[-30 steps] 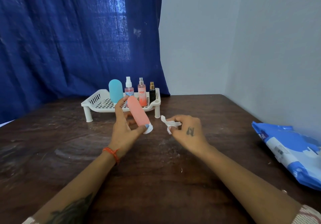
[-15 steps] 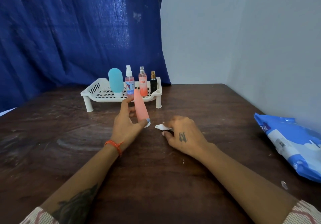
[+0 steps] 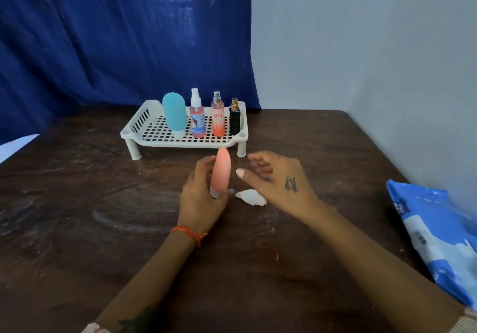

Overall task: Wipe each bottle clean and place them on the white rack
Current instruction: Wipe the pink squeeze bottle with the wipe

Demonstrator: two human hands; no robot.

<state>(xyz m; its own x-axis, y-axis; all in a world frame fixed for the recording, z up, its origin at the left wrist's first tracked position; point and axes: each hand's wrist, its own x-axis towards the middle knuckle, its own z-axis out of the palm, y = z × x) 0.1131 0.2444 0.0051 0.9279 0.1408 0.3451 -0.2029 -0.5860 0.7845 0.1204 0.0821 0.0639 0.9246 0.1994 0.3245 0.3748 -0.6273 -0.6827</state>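
Observation:
My left hand grips a salmon-pink squeeze bottle, rounded end up and nearly upright, just in front of the white rack. Close to the bottle's right side, my right hand hovers with fingers spread and holds nothing. A crumpled white wipe lies on the table below that hand. On the rack stand a teal squeeze bottle, a pink spray bottle with a white top, an orange spray bottle and a small black bottle with a gold cap.
A blue and white pack of wipes lies at the table's right edge. The dark wooden table meets a blue curtain behind the rack and a grey wall on the right.
My right hand let the wipe drop onto the table and lifted off it, open, toward the bottle. My left hand tilted the pink bottle more upright.

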